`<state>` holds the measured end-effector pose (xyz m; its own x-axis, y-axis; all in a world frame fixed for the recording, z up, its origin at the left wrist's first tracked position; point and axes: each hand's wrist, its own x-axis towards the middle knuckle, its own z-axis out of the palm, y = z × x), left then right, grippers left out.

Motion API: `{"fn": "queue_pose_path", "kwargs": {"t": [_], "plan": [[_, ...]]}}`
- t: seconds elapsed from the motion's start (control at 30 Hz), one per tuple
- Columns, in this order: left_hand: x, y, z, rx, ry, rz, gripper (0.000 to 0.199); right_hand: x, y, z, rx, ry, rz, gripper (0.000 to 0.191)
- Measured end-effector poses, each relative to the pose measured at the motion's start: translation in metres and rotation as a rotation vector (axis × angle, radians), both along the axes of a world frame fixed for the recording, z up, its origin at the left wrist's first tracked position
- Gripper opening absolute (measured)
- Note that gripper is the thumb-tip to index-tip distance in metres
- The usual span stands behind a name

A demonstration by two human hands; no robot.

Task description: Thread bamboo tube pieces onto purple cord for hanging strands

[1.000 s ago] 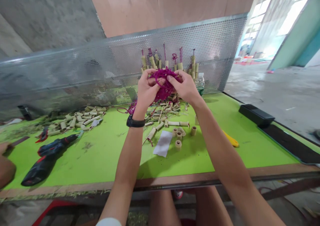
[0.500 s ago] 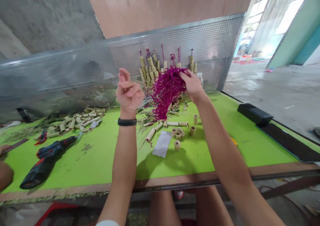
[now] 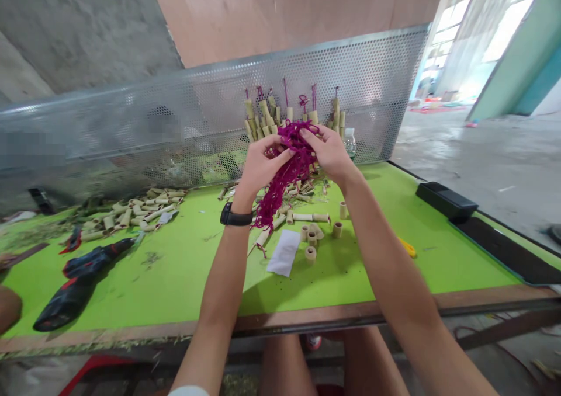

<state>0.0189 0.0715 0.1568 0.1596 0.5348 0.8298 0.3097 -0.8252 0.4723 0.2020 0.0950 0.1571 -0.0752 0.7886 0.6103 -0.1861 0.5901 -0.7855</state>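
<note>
A tangled bundle of magenta cord (image 3: 287,177) hangs in the air above the green table (image 3: 175,273). My left hand (image 3: 262,163) pinches its left side, with thumb and fingers closed on the strands. On the upper right of the bundle, my right hand (image 3: 328,150) grips the cord between thumb and fingers. Below the bundle lie short bamboo rings (image 3: 311,254), longer bamboo pieces and a white paper slip (image 3: 284,253). Behind my hands, bamboo pieces with magenta cords (image 3: 265,113) stand against the perforated metal panel.
At the left are a power drill (image 3: 83,279), a pile of bamboo pieces (image 3: 127,214) and part of another person's arm (image 3: 9,308). A black box (image 3: 446,199) and a yellow object (image 3: 407,247) lie at the right. A clear bottle (image 3: 349,143) stands behind my right hand.
My left hand, empty and raised before, has moved right and closed on the cord. The bundle's lower end has swung slightly left. My right hand still holds the cord.
</note>
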Motion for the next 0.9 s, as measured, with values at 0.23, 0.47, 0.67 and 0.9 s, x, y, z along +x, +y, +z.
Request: {"fn": "queue_pose_path", "kwargs": {"t": [0.23, 0.47, 0.67, 0.9], "plan": [[0.004, 0.001, -0.002, -0.003, -0.034, 0.048, 0.028, -0.003, -0.004, -0.001, -0.061, -0.079, -0.014, 0.044], [0.006, 0.003, -0.004, 0.002, -0.02, 0.043, 0.037, -0.004, -0.003, -0.001, -0.036, -0.119, -0.059, 0.047], [0.003, 0.008, -0.005, -0.068, -0.056, -0.104, 0.041, 0.0, 0.018, -0.007, 0.012, -0.04, -0.223, 0.043], [-0.032, -0.001, -0.004, -0.316, -0.044, -0.441, 0.048, 0.004, 0.025, -0.006, -0.042, 0.033, -0.261, 0.044]]}}
